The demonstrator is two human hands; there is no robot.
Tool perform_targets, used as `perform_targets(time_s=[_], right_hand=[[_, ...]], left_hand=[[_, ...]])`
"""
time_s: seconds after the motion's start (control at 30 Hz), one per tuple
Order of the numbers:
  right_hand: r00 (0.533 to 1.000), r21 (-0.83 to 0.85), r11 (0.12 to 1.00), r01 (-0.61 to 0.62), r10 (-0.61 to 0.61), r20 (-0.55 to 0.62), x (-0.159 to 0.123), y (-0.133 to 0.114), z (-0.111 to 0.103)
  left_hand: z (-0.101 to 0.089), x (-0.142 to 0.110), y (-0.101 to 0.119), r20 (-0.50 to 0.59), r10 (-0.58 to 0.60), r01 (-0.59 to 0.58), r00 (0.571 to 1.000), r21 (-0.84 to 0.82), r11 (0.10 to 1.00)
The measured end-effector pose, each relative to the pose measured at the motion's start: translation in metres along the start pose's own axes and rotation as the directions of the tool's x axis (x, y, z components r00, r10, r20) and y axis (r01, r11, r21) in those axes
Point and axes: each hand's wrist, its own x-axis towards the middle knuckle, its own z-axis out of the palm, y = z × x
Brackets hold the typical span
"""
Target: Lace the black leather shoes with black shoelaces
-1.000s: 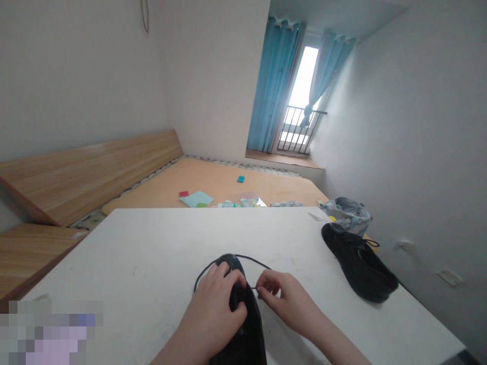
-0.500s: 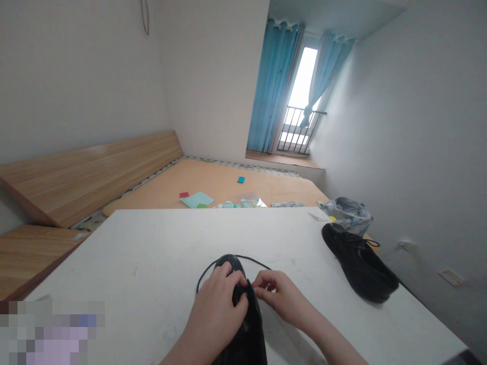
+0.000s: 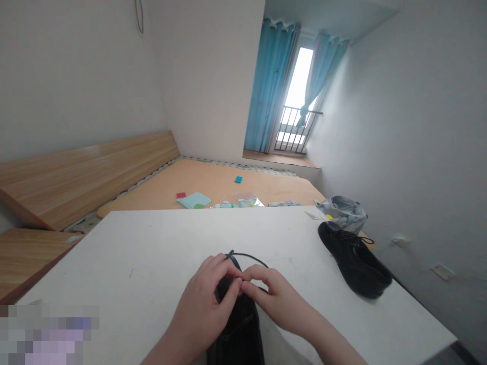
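A black lace-up shoe (image 3: 238,329) lies on the white table (image 3: 152,253) right in front of me, toe pointing away. My left hand (image 3: 207,304) rests on the shoe's upper with fingers curled over the lacing. My right hand (image 3: 272,299) meets it fingertip to fingertip, pinching the thin black shoelace (image 3: 249,256), which loops out past the toe. Both hands are closed on the lace. The toe is mostly hidden behind my fingers.
A second black shoe (image 3: 353,258) lies at the table's right edge, with a crumpled plastic bag (image 3: 342,213) just behind it. Beyond the table is a bare wooden bed platform (image 3: 213,182) scattered with small packets and a teal booklet.
My right hand has moved left until its fingertips touch those of the left hand. The lace loop on the left of the toe has been drawn in. The view shifted slightly.
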Motion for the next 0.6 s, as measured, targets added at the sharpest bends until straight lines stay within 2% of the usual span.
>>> perform_targets(time_s=[0.1, 0.13, 0.2, 0.27, 0.43, 0.53, 0.6], right_hand=[[1.000, 0.270, 0.963, 0.003, -0.004, 0.005, 0.008, -0.010, -0.002], [1.000, 0.349, 0.937, -0.002, 0.011, -0.026, 0.010, -0.013, -0.003], [0.993, 0.400, 0.916, -0.012, 0.059, -0.105, 0.013, -0.018, -0.007], [0.990, 0.363, 0.932, -0.009, 0.060, -0.129, 0.016, -0.022, -0.006], [0.999, 0.157, 0.987, -0.035, 0.035, 0.007, 0.025, -0.022, 0.013], [1.000, 0.039, 0.999, -0.004, 0.006, -0.029, 0.031, -0.021, 0.020], [0.998, -0.005, 1.000, -0.011, 0.010, -0.059, 0.034, -0.020, 0.019]], left_hand=[[-0.014, -0.001, 0.000, -0.065, -0.021, 0.014, 0.998, -0.106, 0.994], [-0.019, 0.000, 0.000, -0.080, -0.051, 0.037, 0.995, -0.168, 0.985], [-0.027, 0.000, -0.001, -0.103, -0.097, 0.063, 0.990, -0.292, 0.954], [-0.033, 0.000, -0.002, -0.117, -0.101, 0.051, 0.988, -0.374, 0.926], [-0.034, -0.001, -0.006, -0.064, -0.094, 0.053, 0.994, -0.469, 0.882], [-0.035, -0.001, -0.009, -0.037, -0.130, 0.098, 0.991, -0.472, 0.876], [-0.038, -0.001, -0.012, -0.050, -0.179, 0.142, 0.983, -0.416, 0.898]])
